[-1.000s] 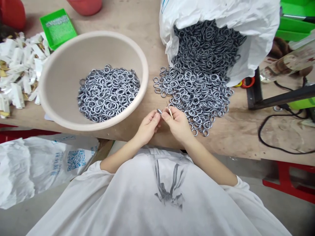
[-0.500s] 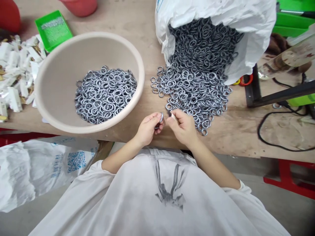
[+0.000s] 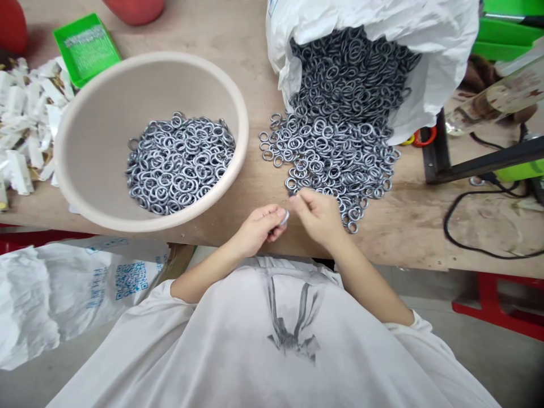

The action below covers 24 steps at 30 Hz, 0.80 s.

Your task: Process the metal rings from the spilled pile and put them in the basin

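Note:
My left hand [image 3: 264, 228] is closed with a grey metal ring [image 3: 286, 217] pinched at its fingertips, near the front edge of the table. Just right of it, my right hand [image 3: 317, 214] is closed around a small object with a dark tip [image 3: 291, 193]; the fingers cover most of it, so its kind is unclear. Behind my right hand spreads a loose pile of similar rings [image 3: 335, 147], spilling from a white sack [image 3: 450, 68] lying on its side. To the left stands a large beige basin [image 3: 80, 147], with many rings heaped in its right part.
Beyond the basin sits a green tray [image 3: 70, 62] of small pieces, with a heap of white parts [image 3: 38, 107] at far left. A black metal frame [image 3: 488, 161] and a black cable [image 3: 447, 224] lie at right. A red stool [image 3: 488, 306] shows below the table.
My left hand has lowered slightly, and the ring in it has shifted down and right. My right hand has turned a little, covering more of the small object. The view has shifted slightly.

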Available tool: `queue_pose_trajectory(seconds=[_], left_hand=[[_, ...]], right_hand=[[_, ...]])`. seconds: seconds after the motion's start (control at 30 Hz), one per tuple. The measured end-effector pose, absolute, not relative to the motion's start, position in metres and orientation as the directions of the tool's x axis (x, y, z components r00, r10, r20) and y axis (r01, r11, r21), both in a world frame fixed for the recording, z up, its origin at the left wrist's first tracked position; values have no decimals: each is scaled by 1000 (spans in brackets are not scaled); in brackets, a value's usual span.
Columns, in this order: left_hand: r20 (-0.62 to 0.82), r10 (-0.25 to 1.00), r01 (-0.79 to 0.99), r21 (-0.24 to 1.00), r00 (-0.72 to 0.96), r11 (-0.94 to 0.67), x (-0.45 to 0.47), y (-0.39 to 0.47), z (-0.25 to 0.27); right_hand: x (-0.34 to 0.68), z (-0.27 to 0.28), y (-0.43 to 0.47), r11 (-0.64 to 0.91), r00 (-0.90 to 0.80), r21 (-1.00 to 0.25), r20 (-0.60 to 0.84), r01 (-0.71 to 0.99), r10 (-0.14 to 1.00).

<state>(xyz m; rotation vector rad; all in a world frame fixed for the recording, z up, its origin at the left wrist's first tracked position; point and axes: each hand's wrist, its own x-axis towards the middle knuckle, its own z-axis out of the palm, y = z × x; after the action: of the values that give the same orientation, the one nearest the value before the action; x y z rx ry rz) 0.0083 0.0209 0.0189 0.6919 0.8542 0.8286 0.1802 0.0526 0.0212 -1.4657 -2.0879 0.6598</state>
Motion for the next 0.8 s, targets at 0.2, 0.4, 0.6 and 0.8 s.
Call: queue_pose_trajectory(seconds=[0.2,0.4,0.6,0.8], left_hand=[[-353,852,-314,818,388,482,-6,21,17],[-416,881,-376,797,224,472,-19,32,11],[-432,882,-467,752,185,466,-4,33,10],[-362,904,-460,779,227,427,18,29,13]], right_hand=[[181,12,85,181,-196,-331,-12,926,981],[169,9,94,173,-195,-288,-51,942,979],[167,14,69,76,-149,-939,26,336,988],[156,10,35,138,-72,-969,126,205,989]])
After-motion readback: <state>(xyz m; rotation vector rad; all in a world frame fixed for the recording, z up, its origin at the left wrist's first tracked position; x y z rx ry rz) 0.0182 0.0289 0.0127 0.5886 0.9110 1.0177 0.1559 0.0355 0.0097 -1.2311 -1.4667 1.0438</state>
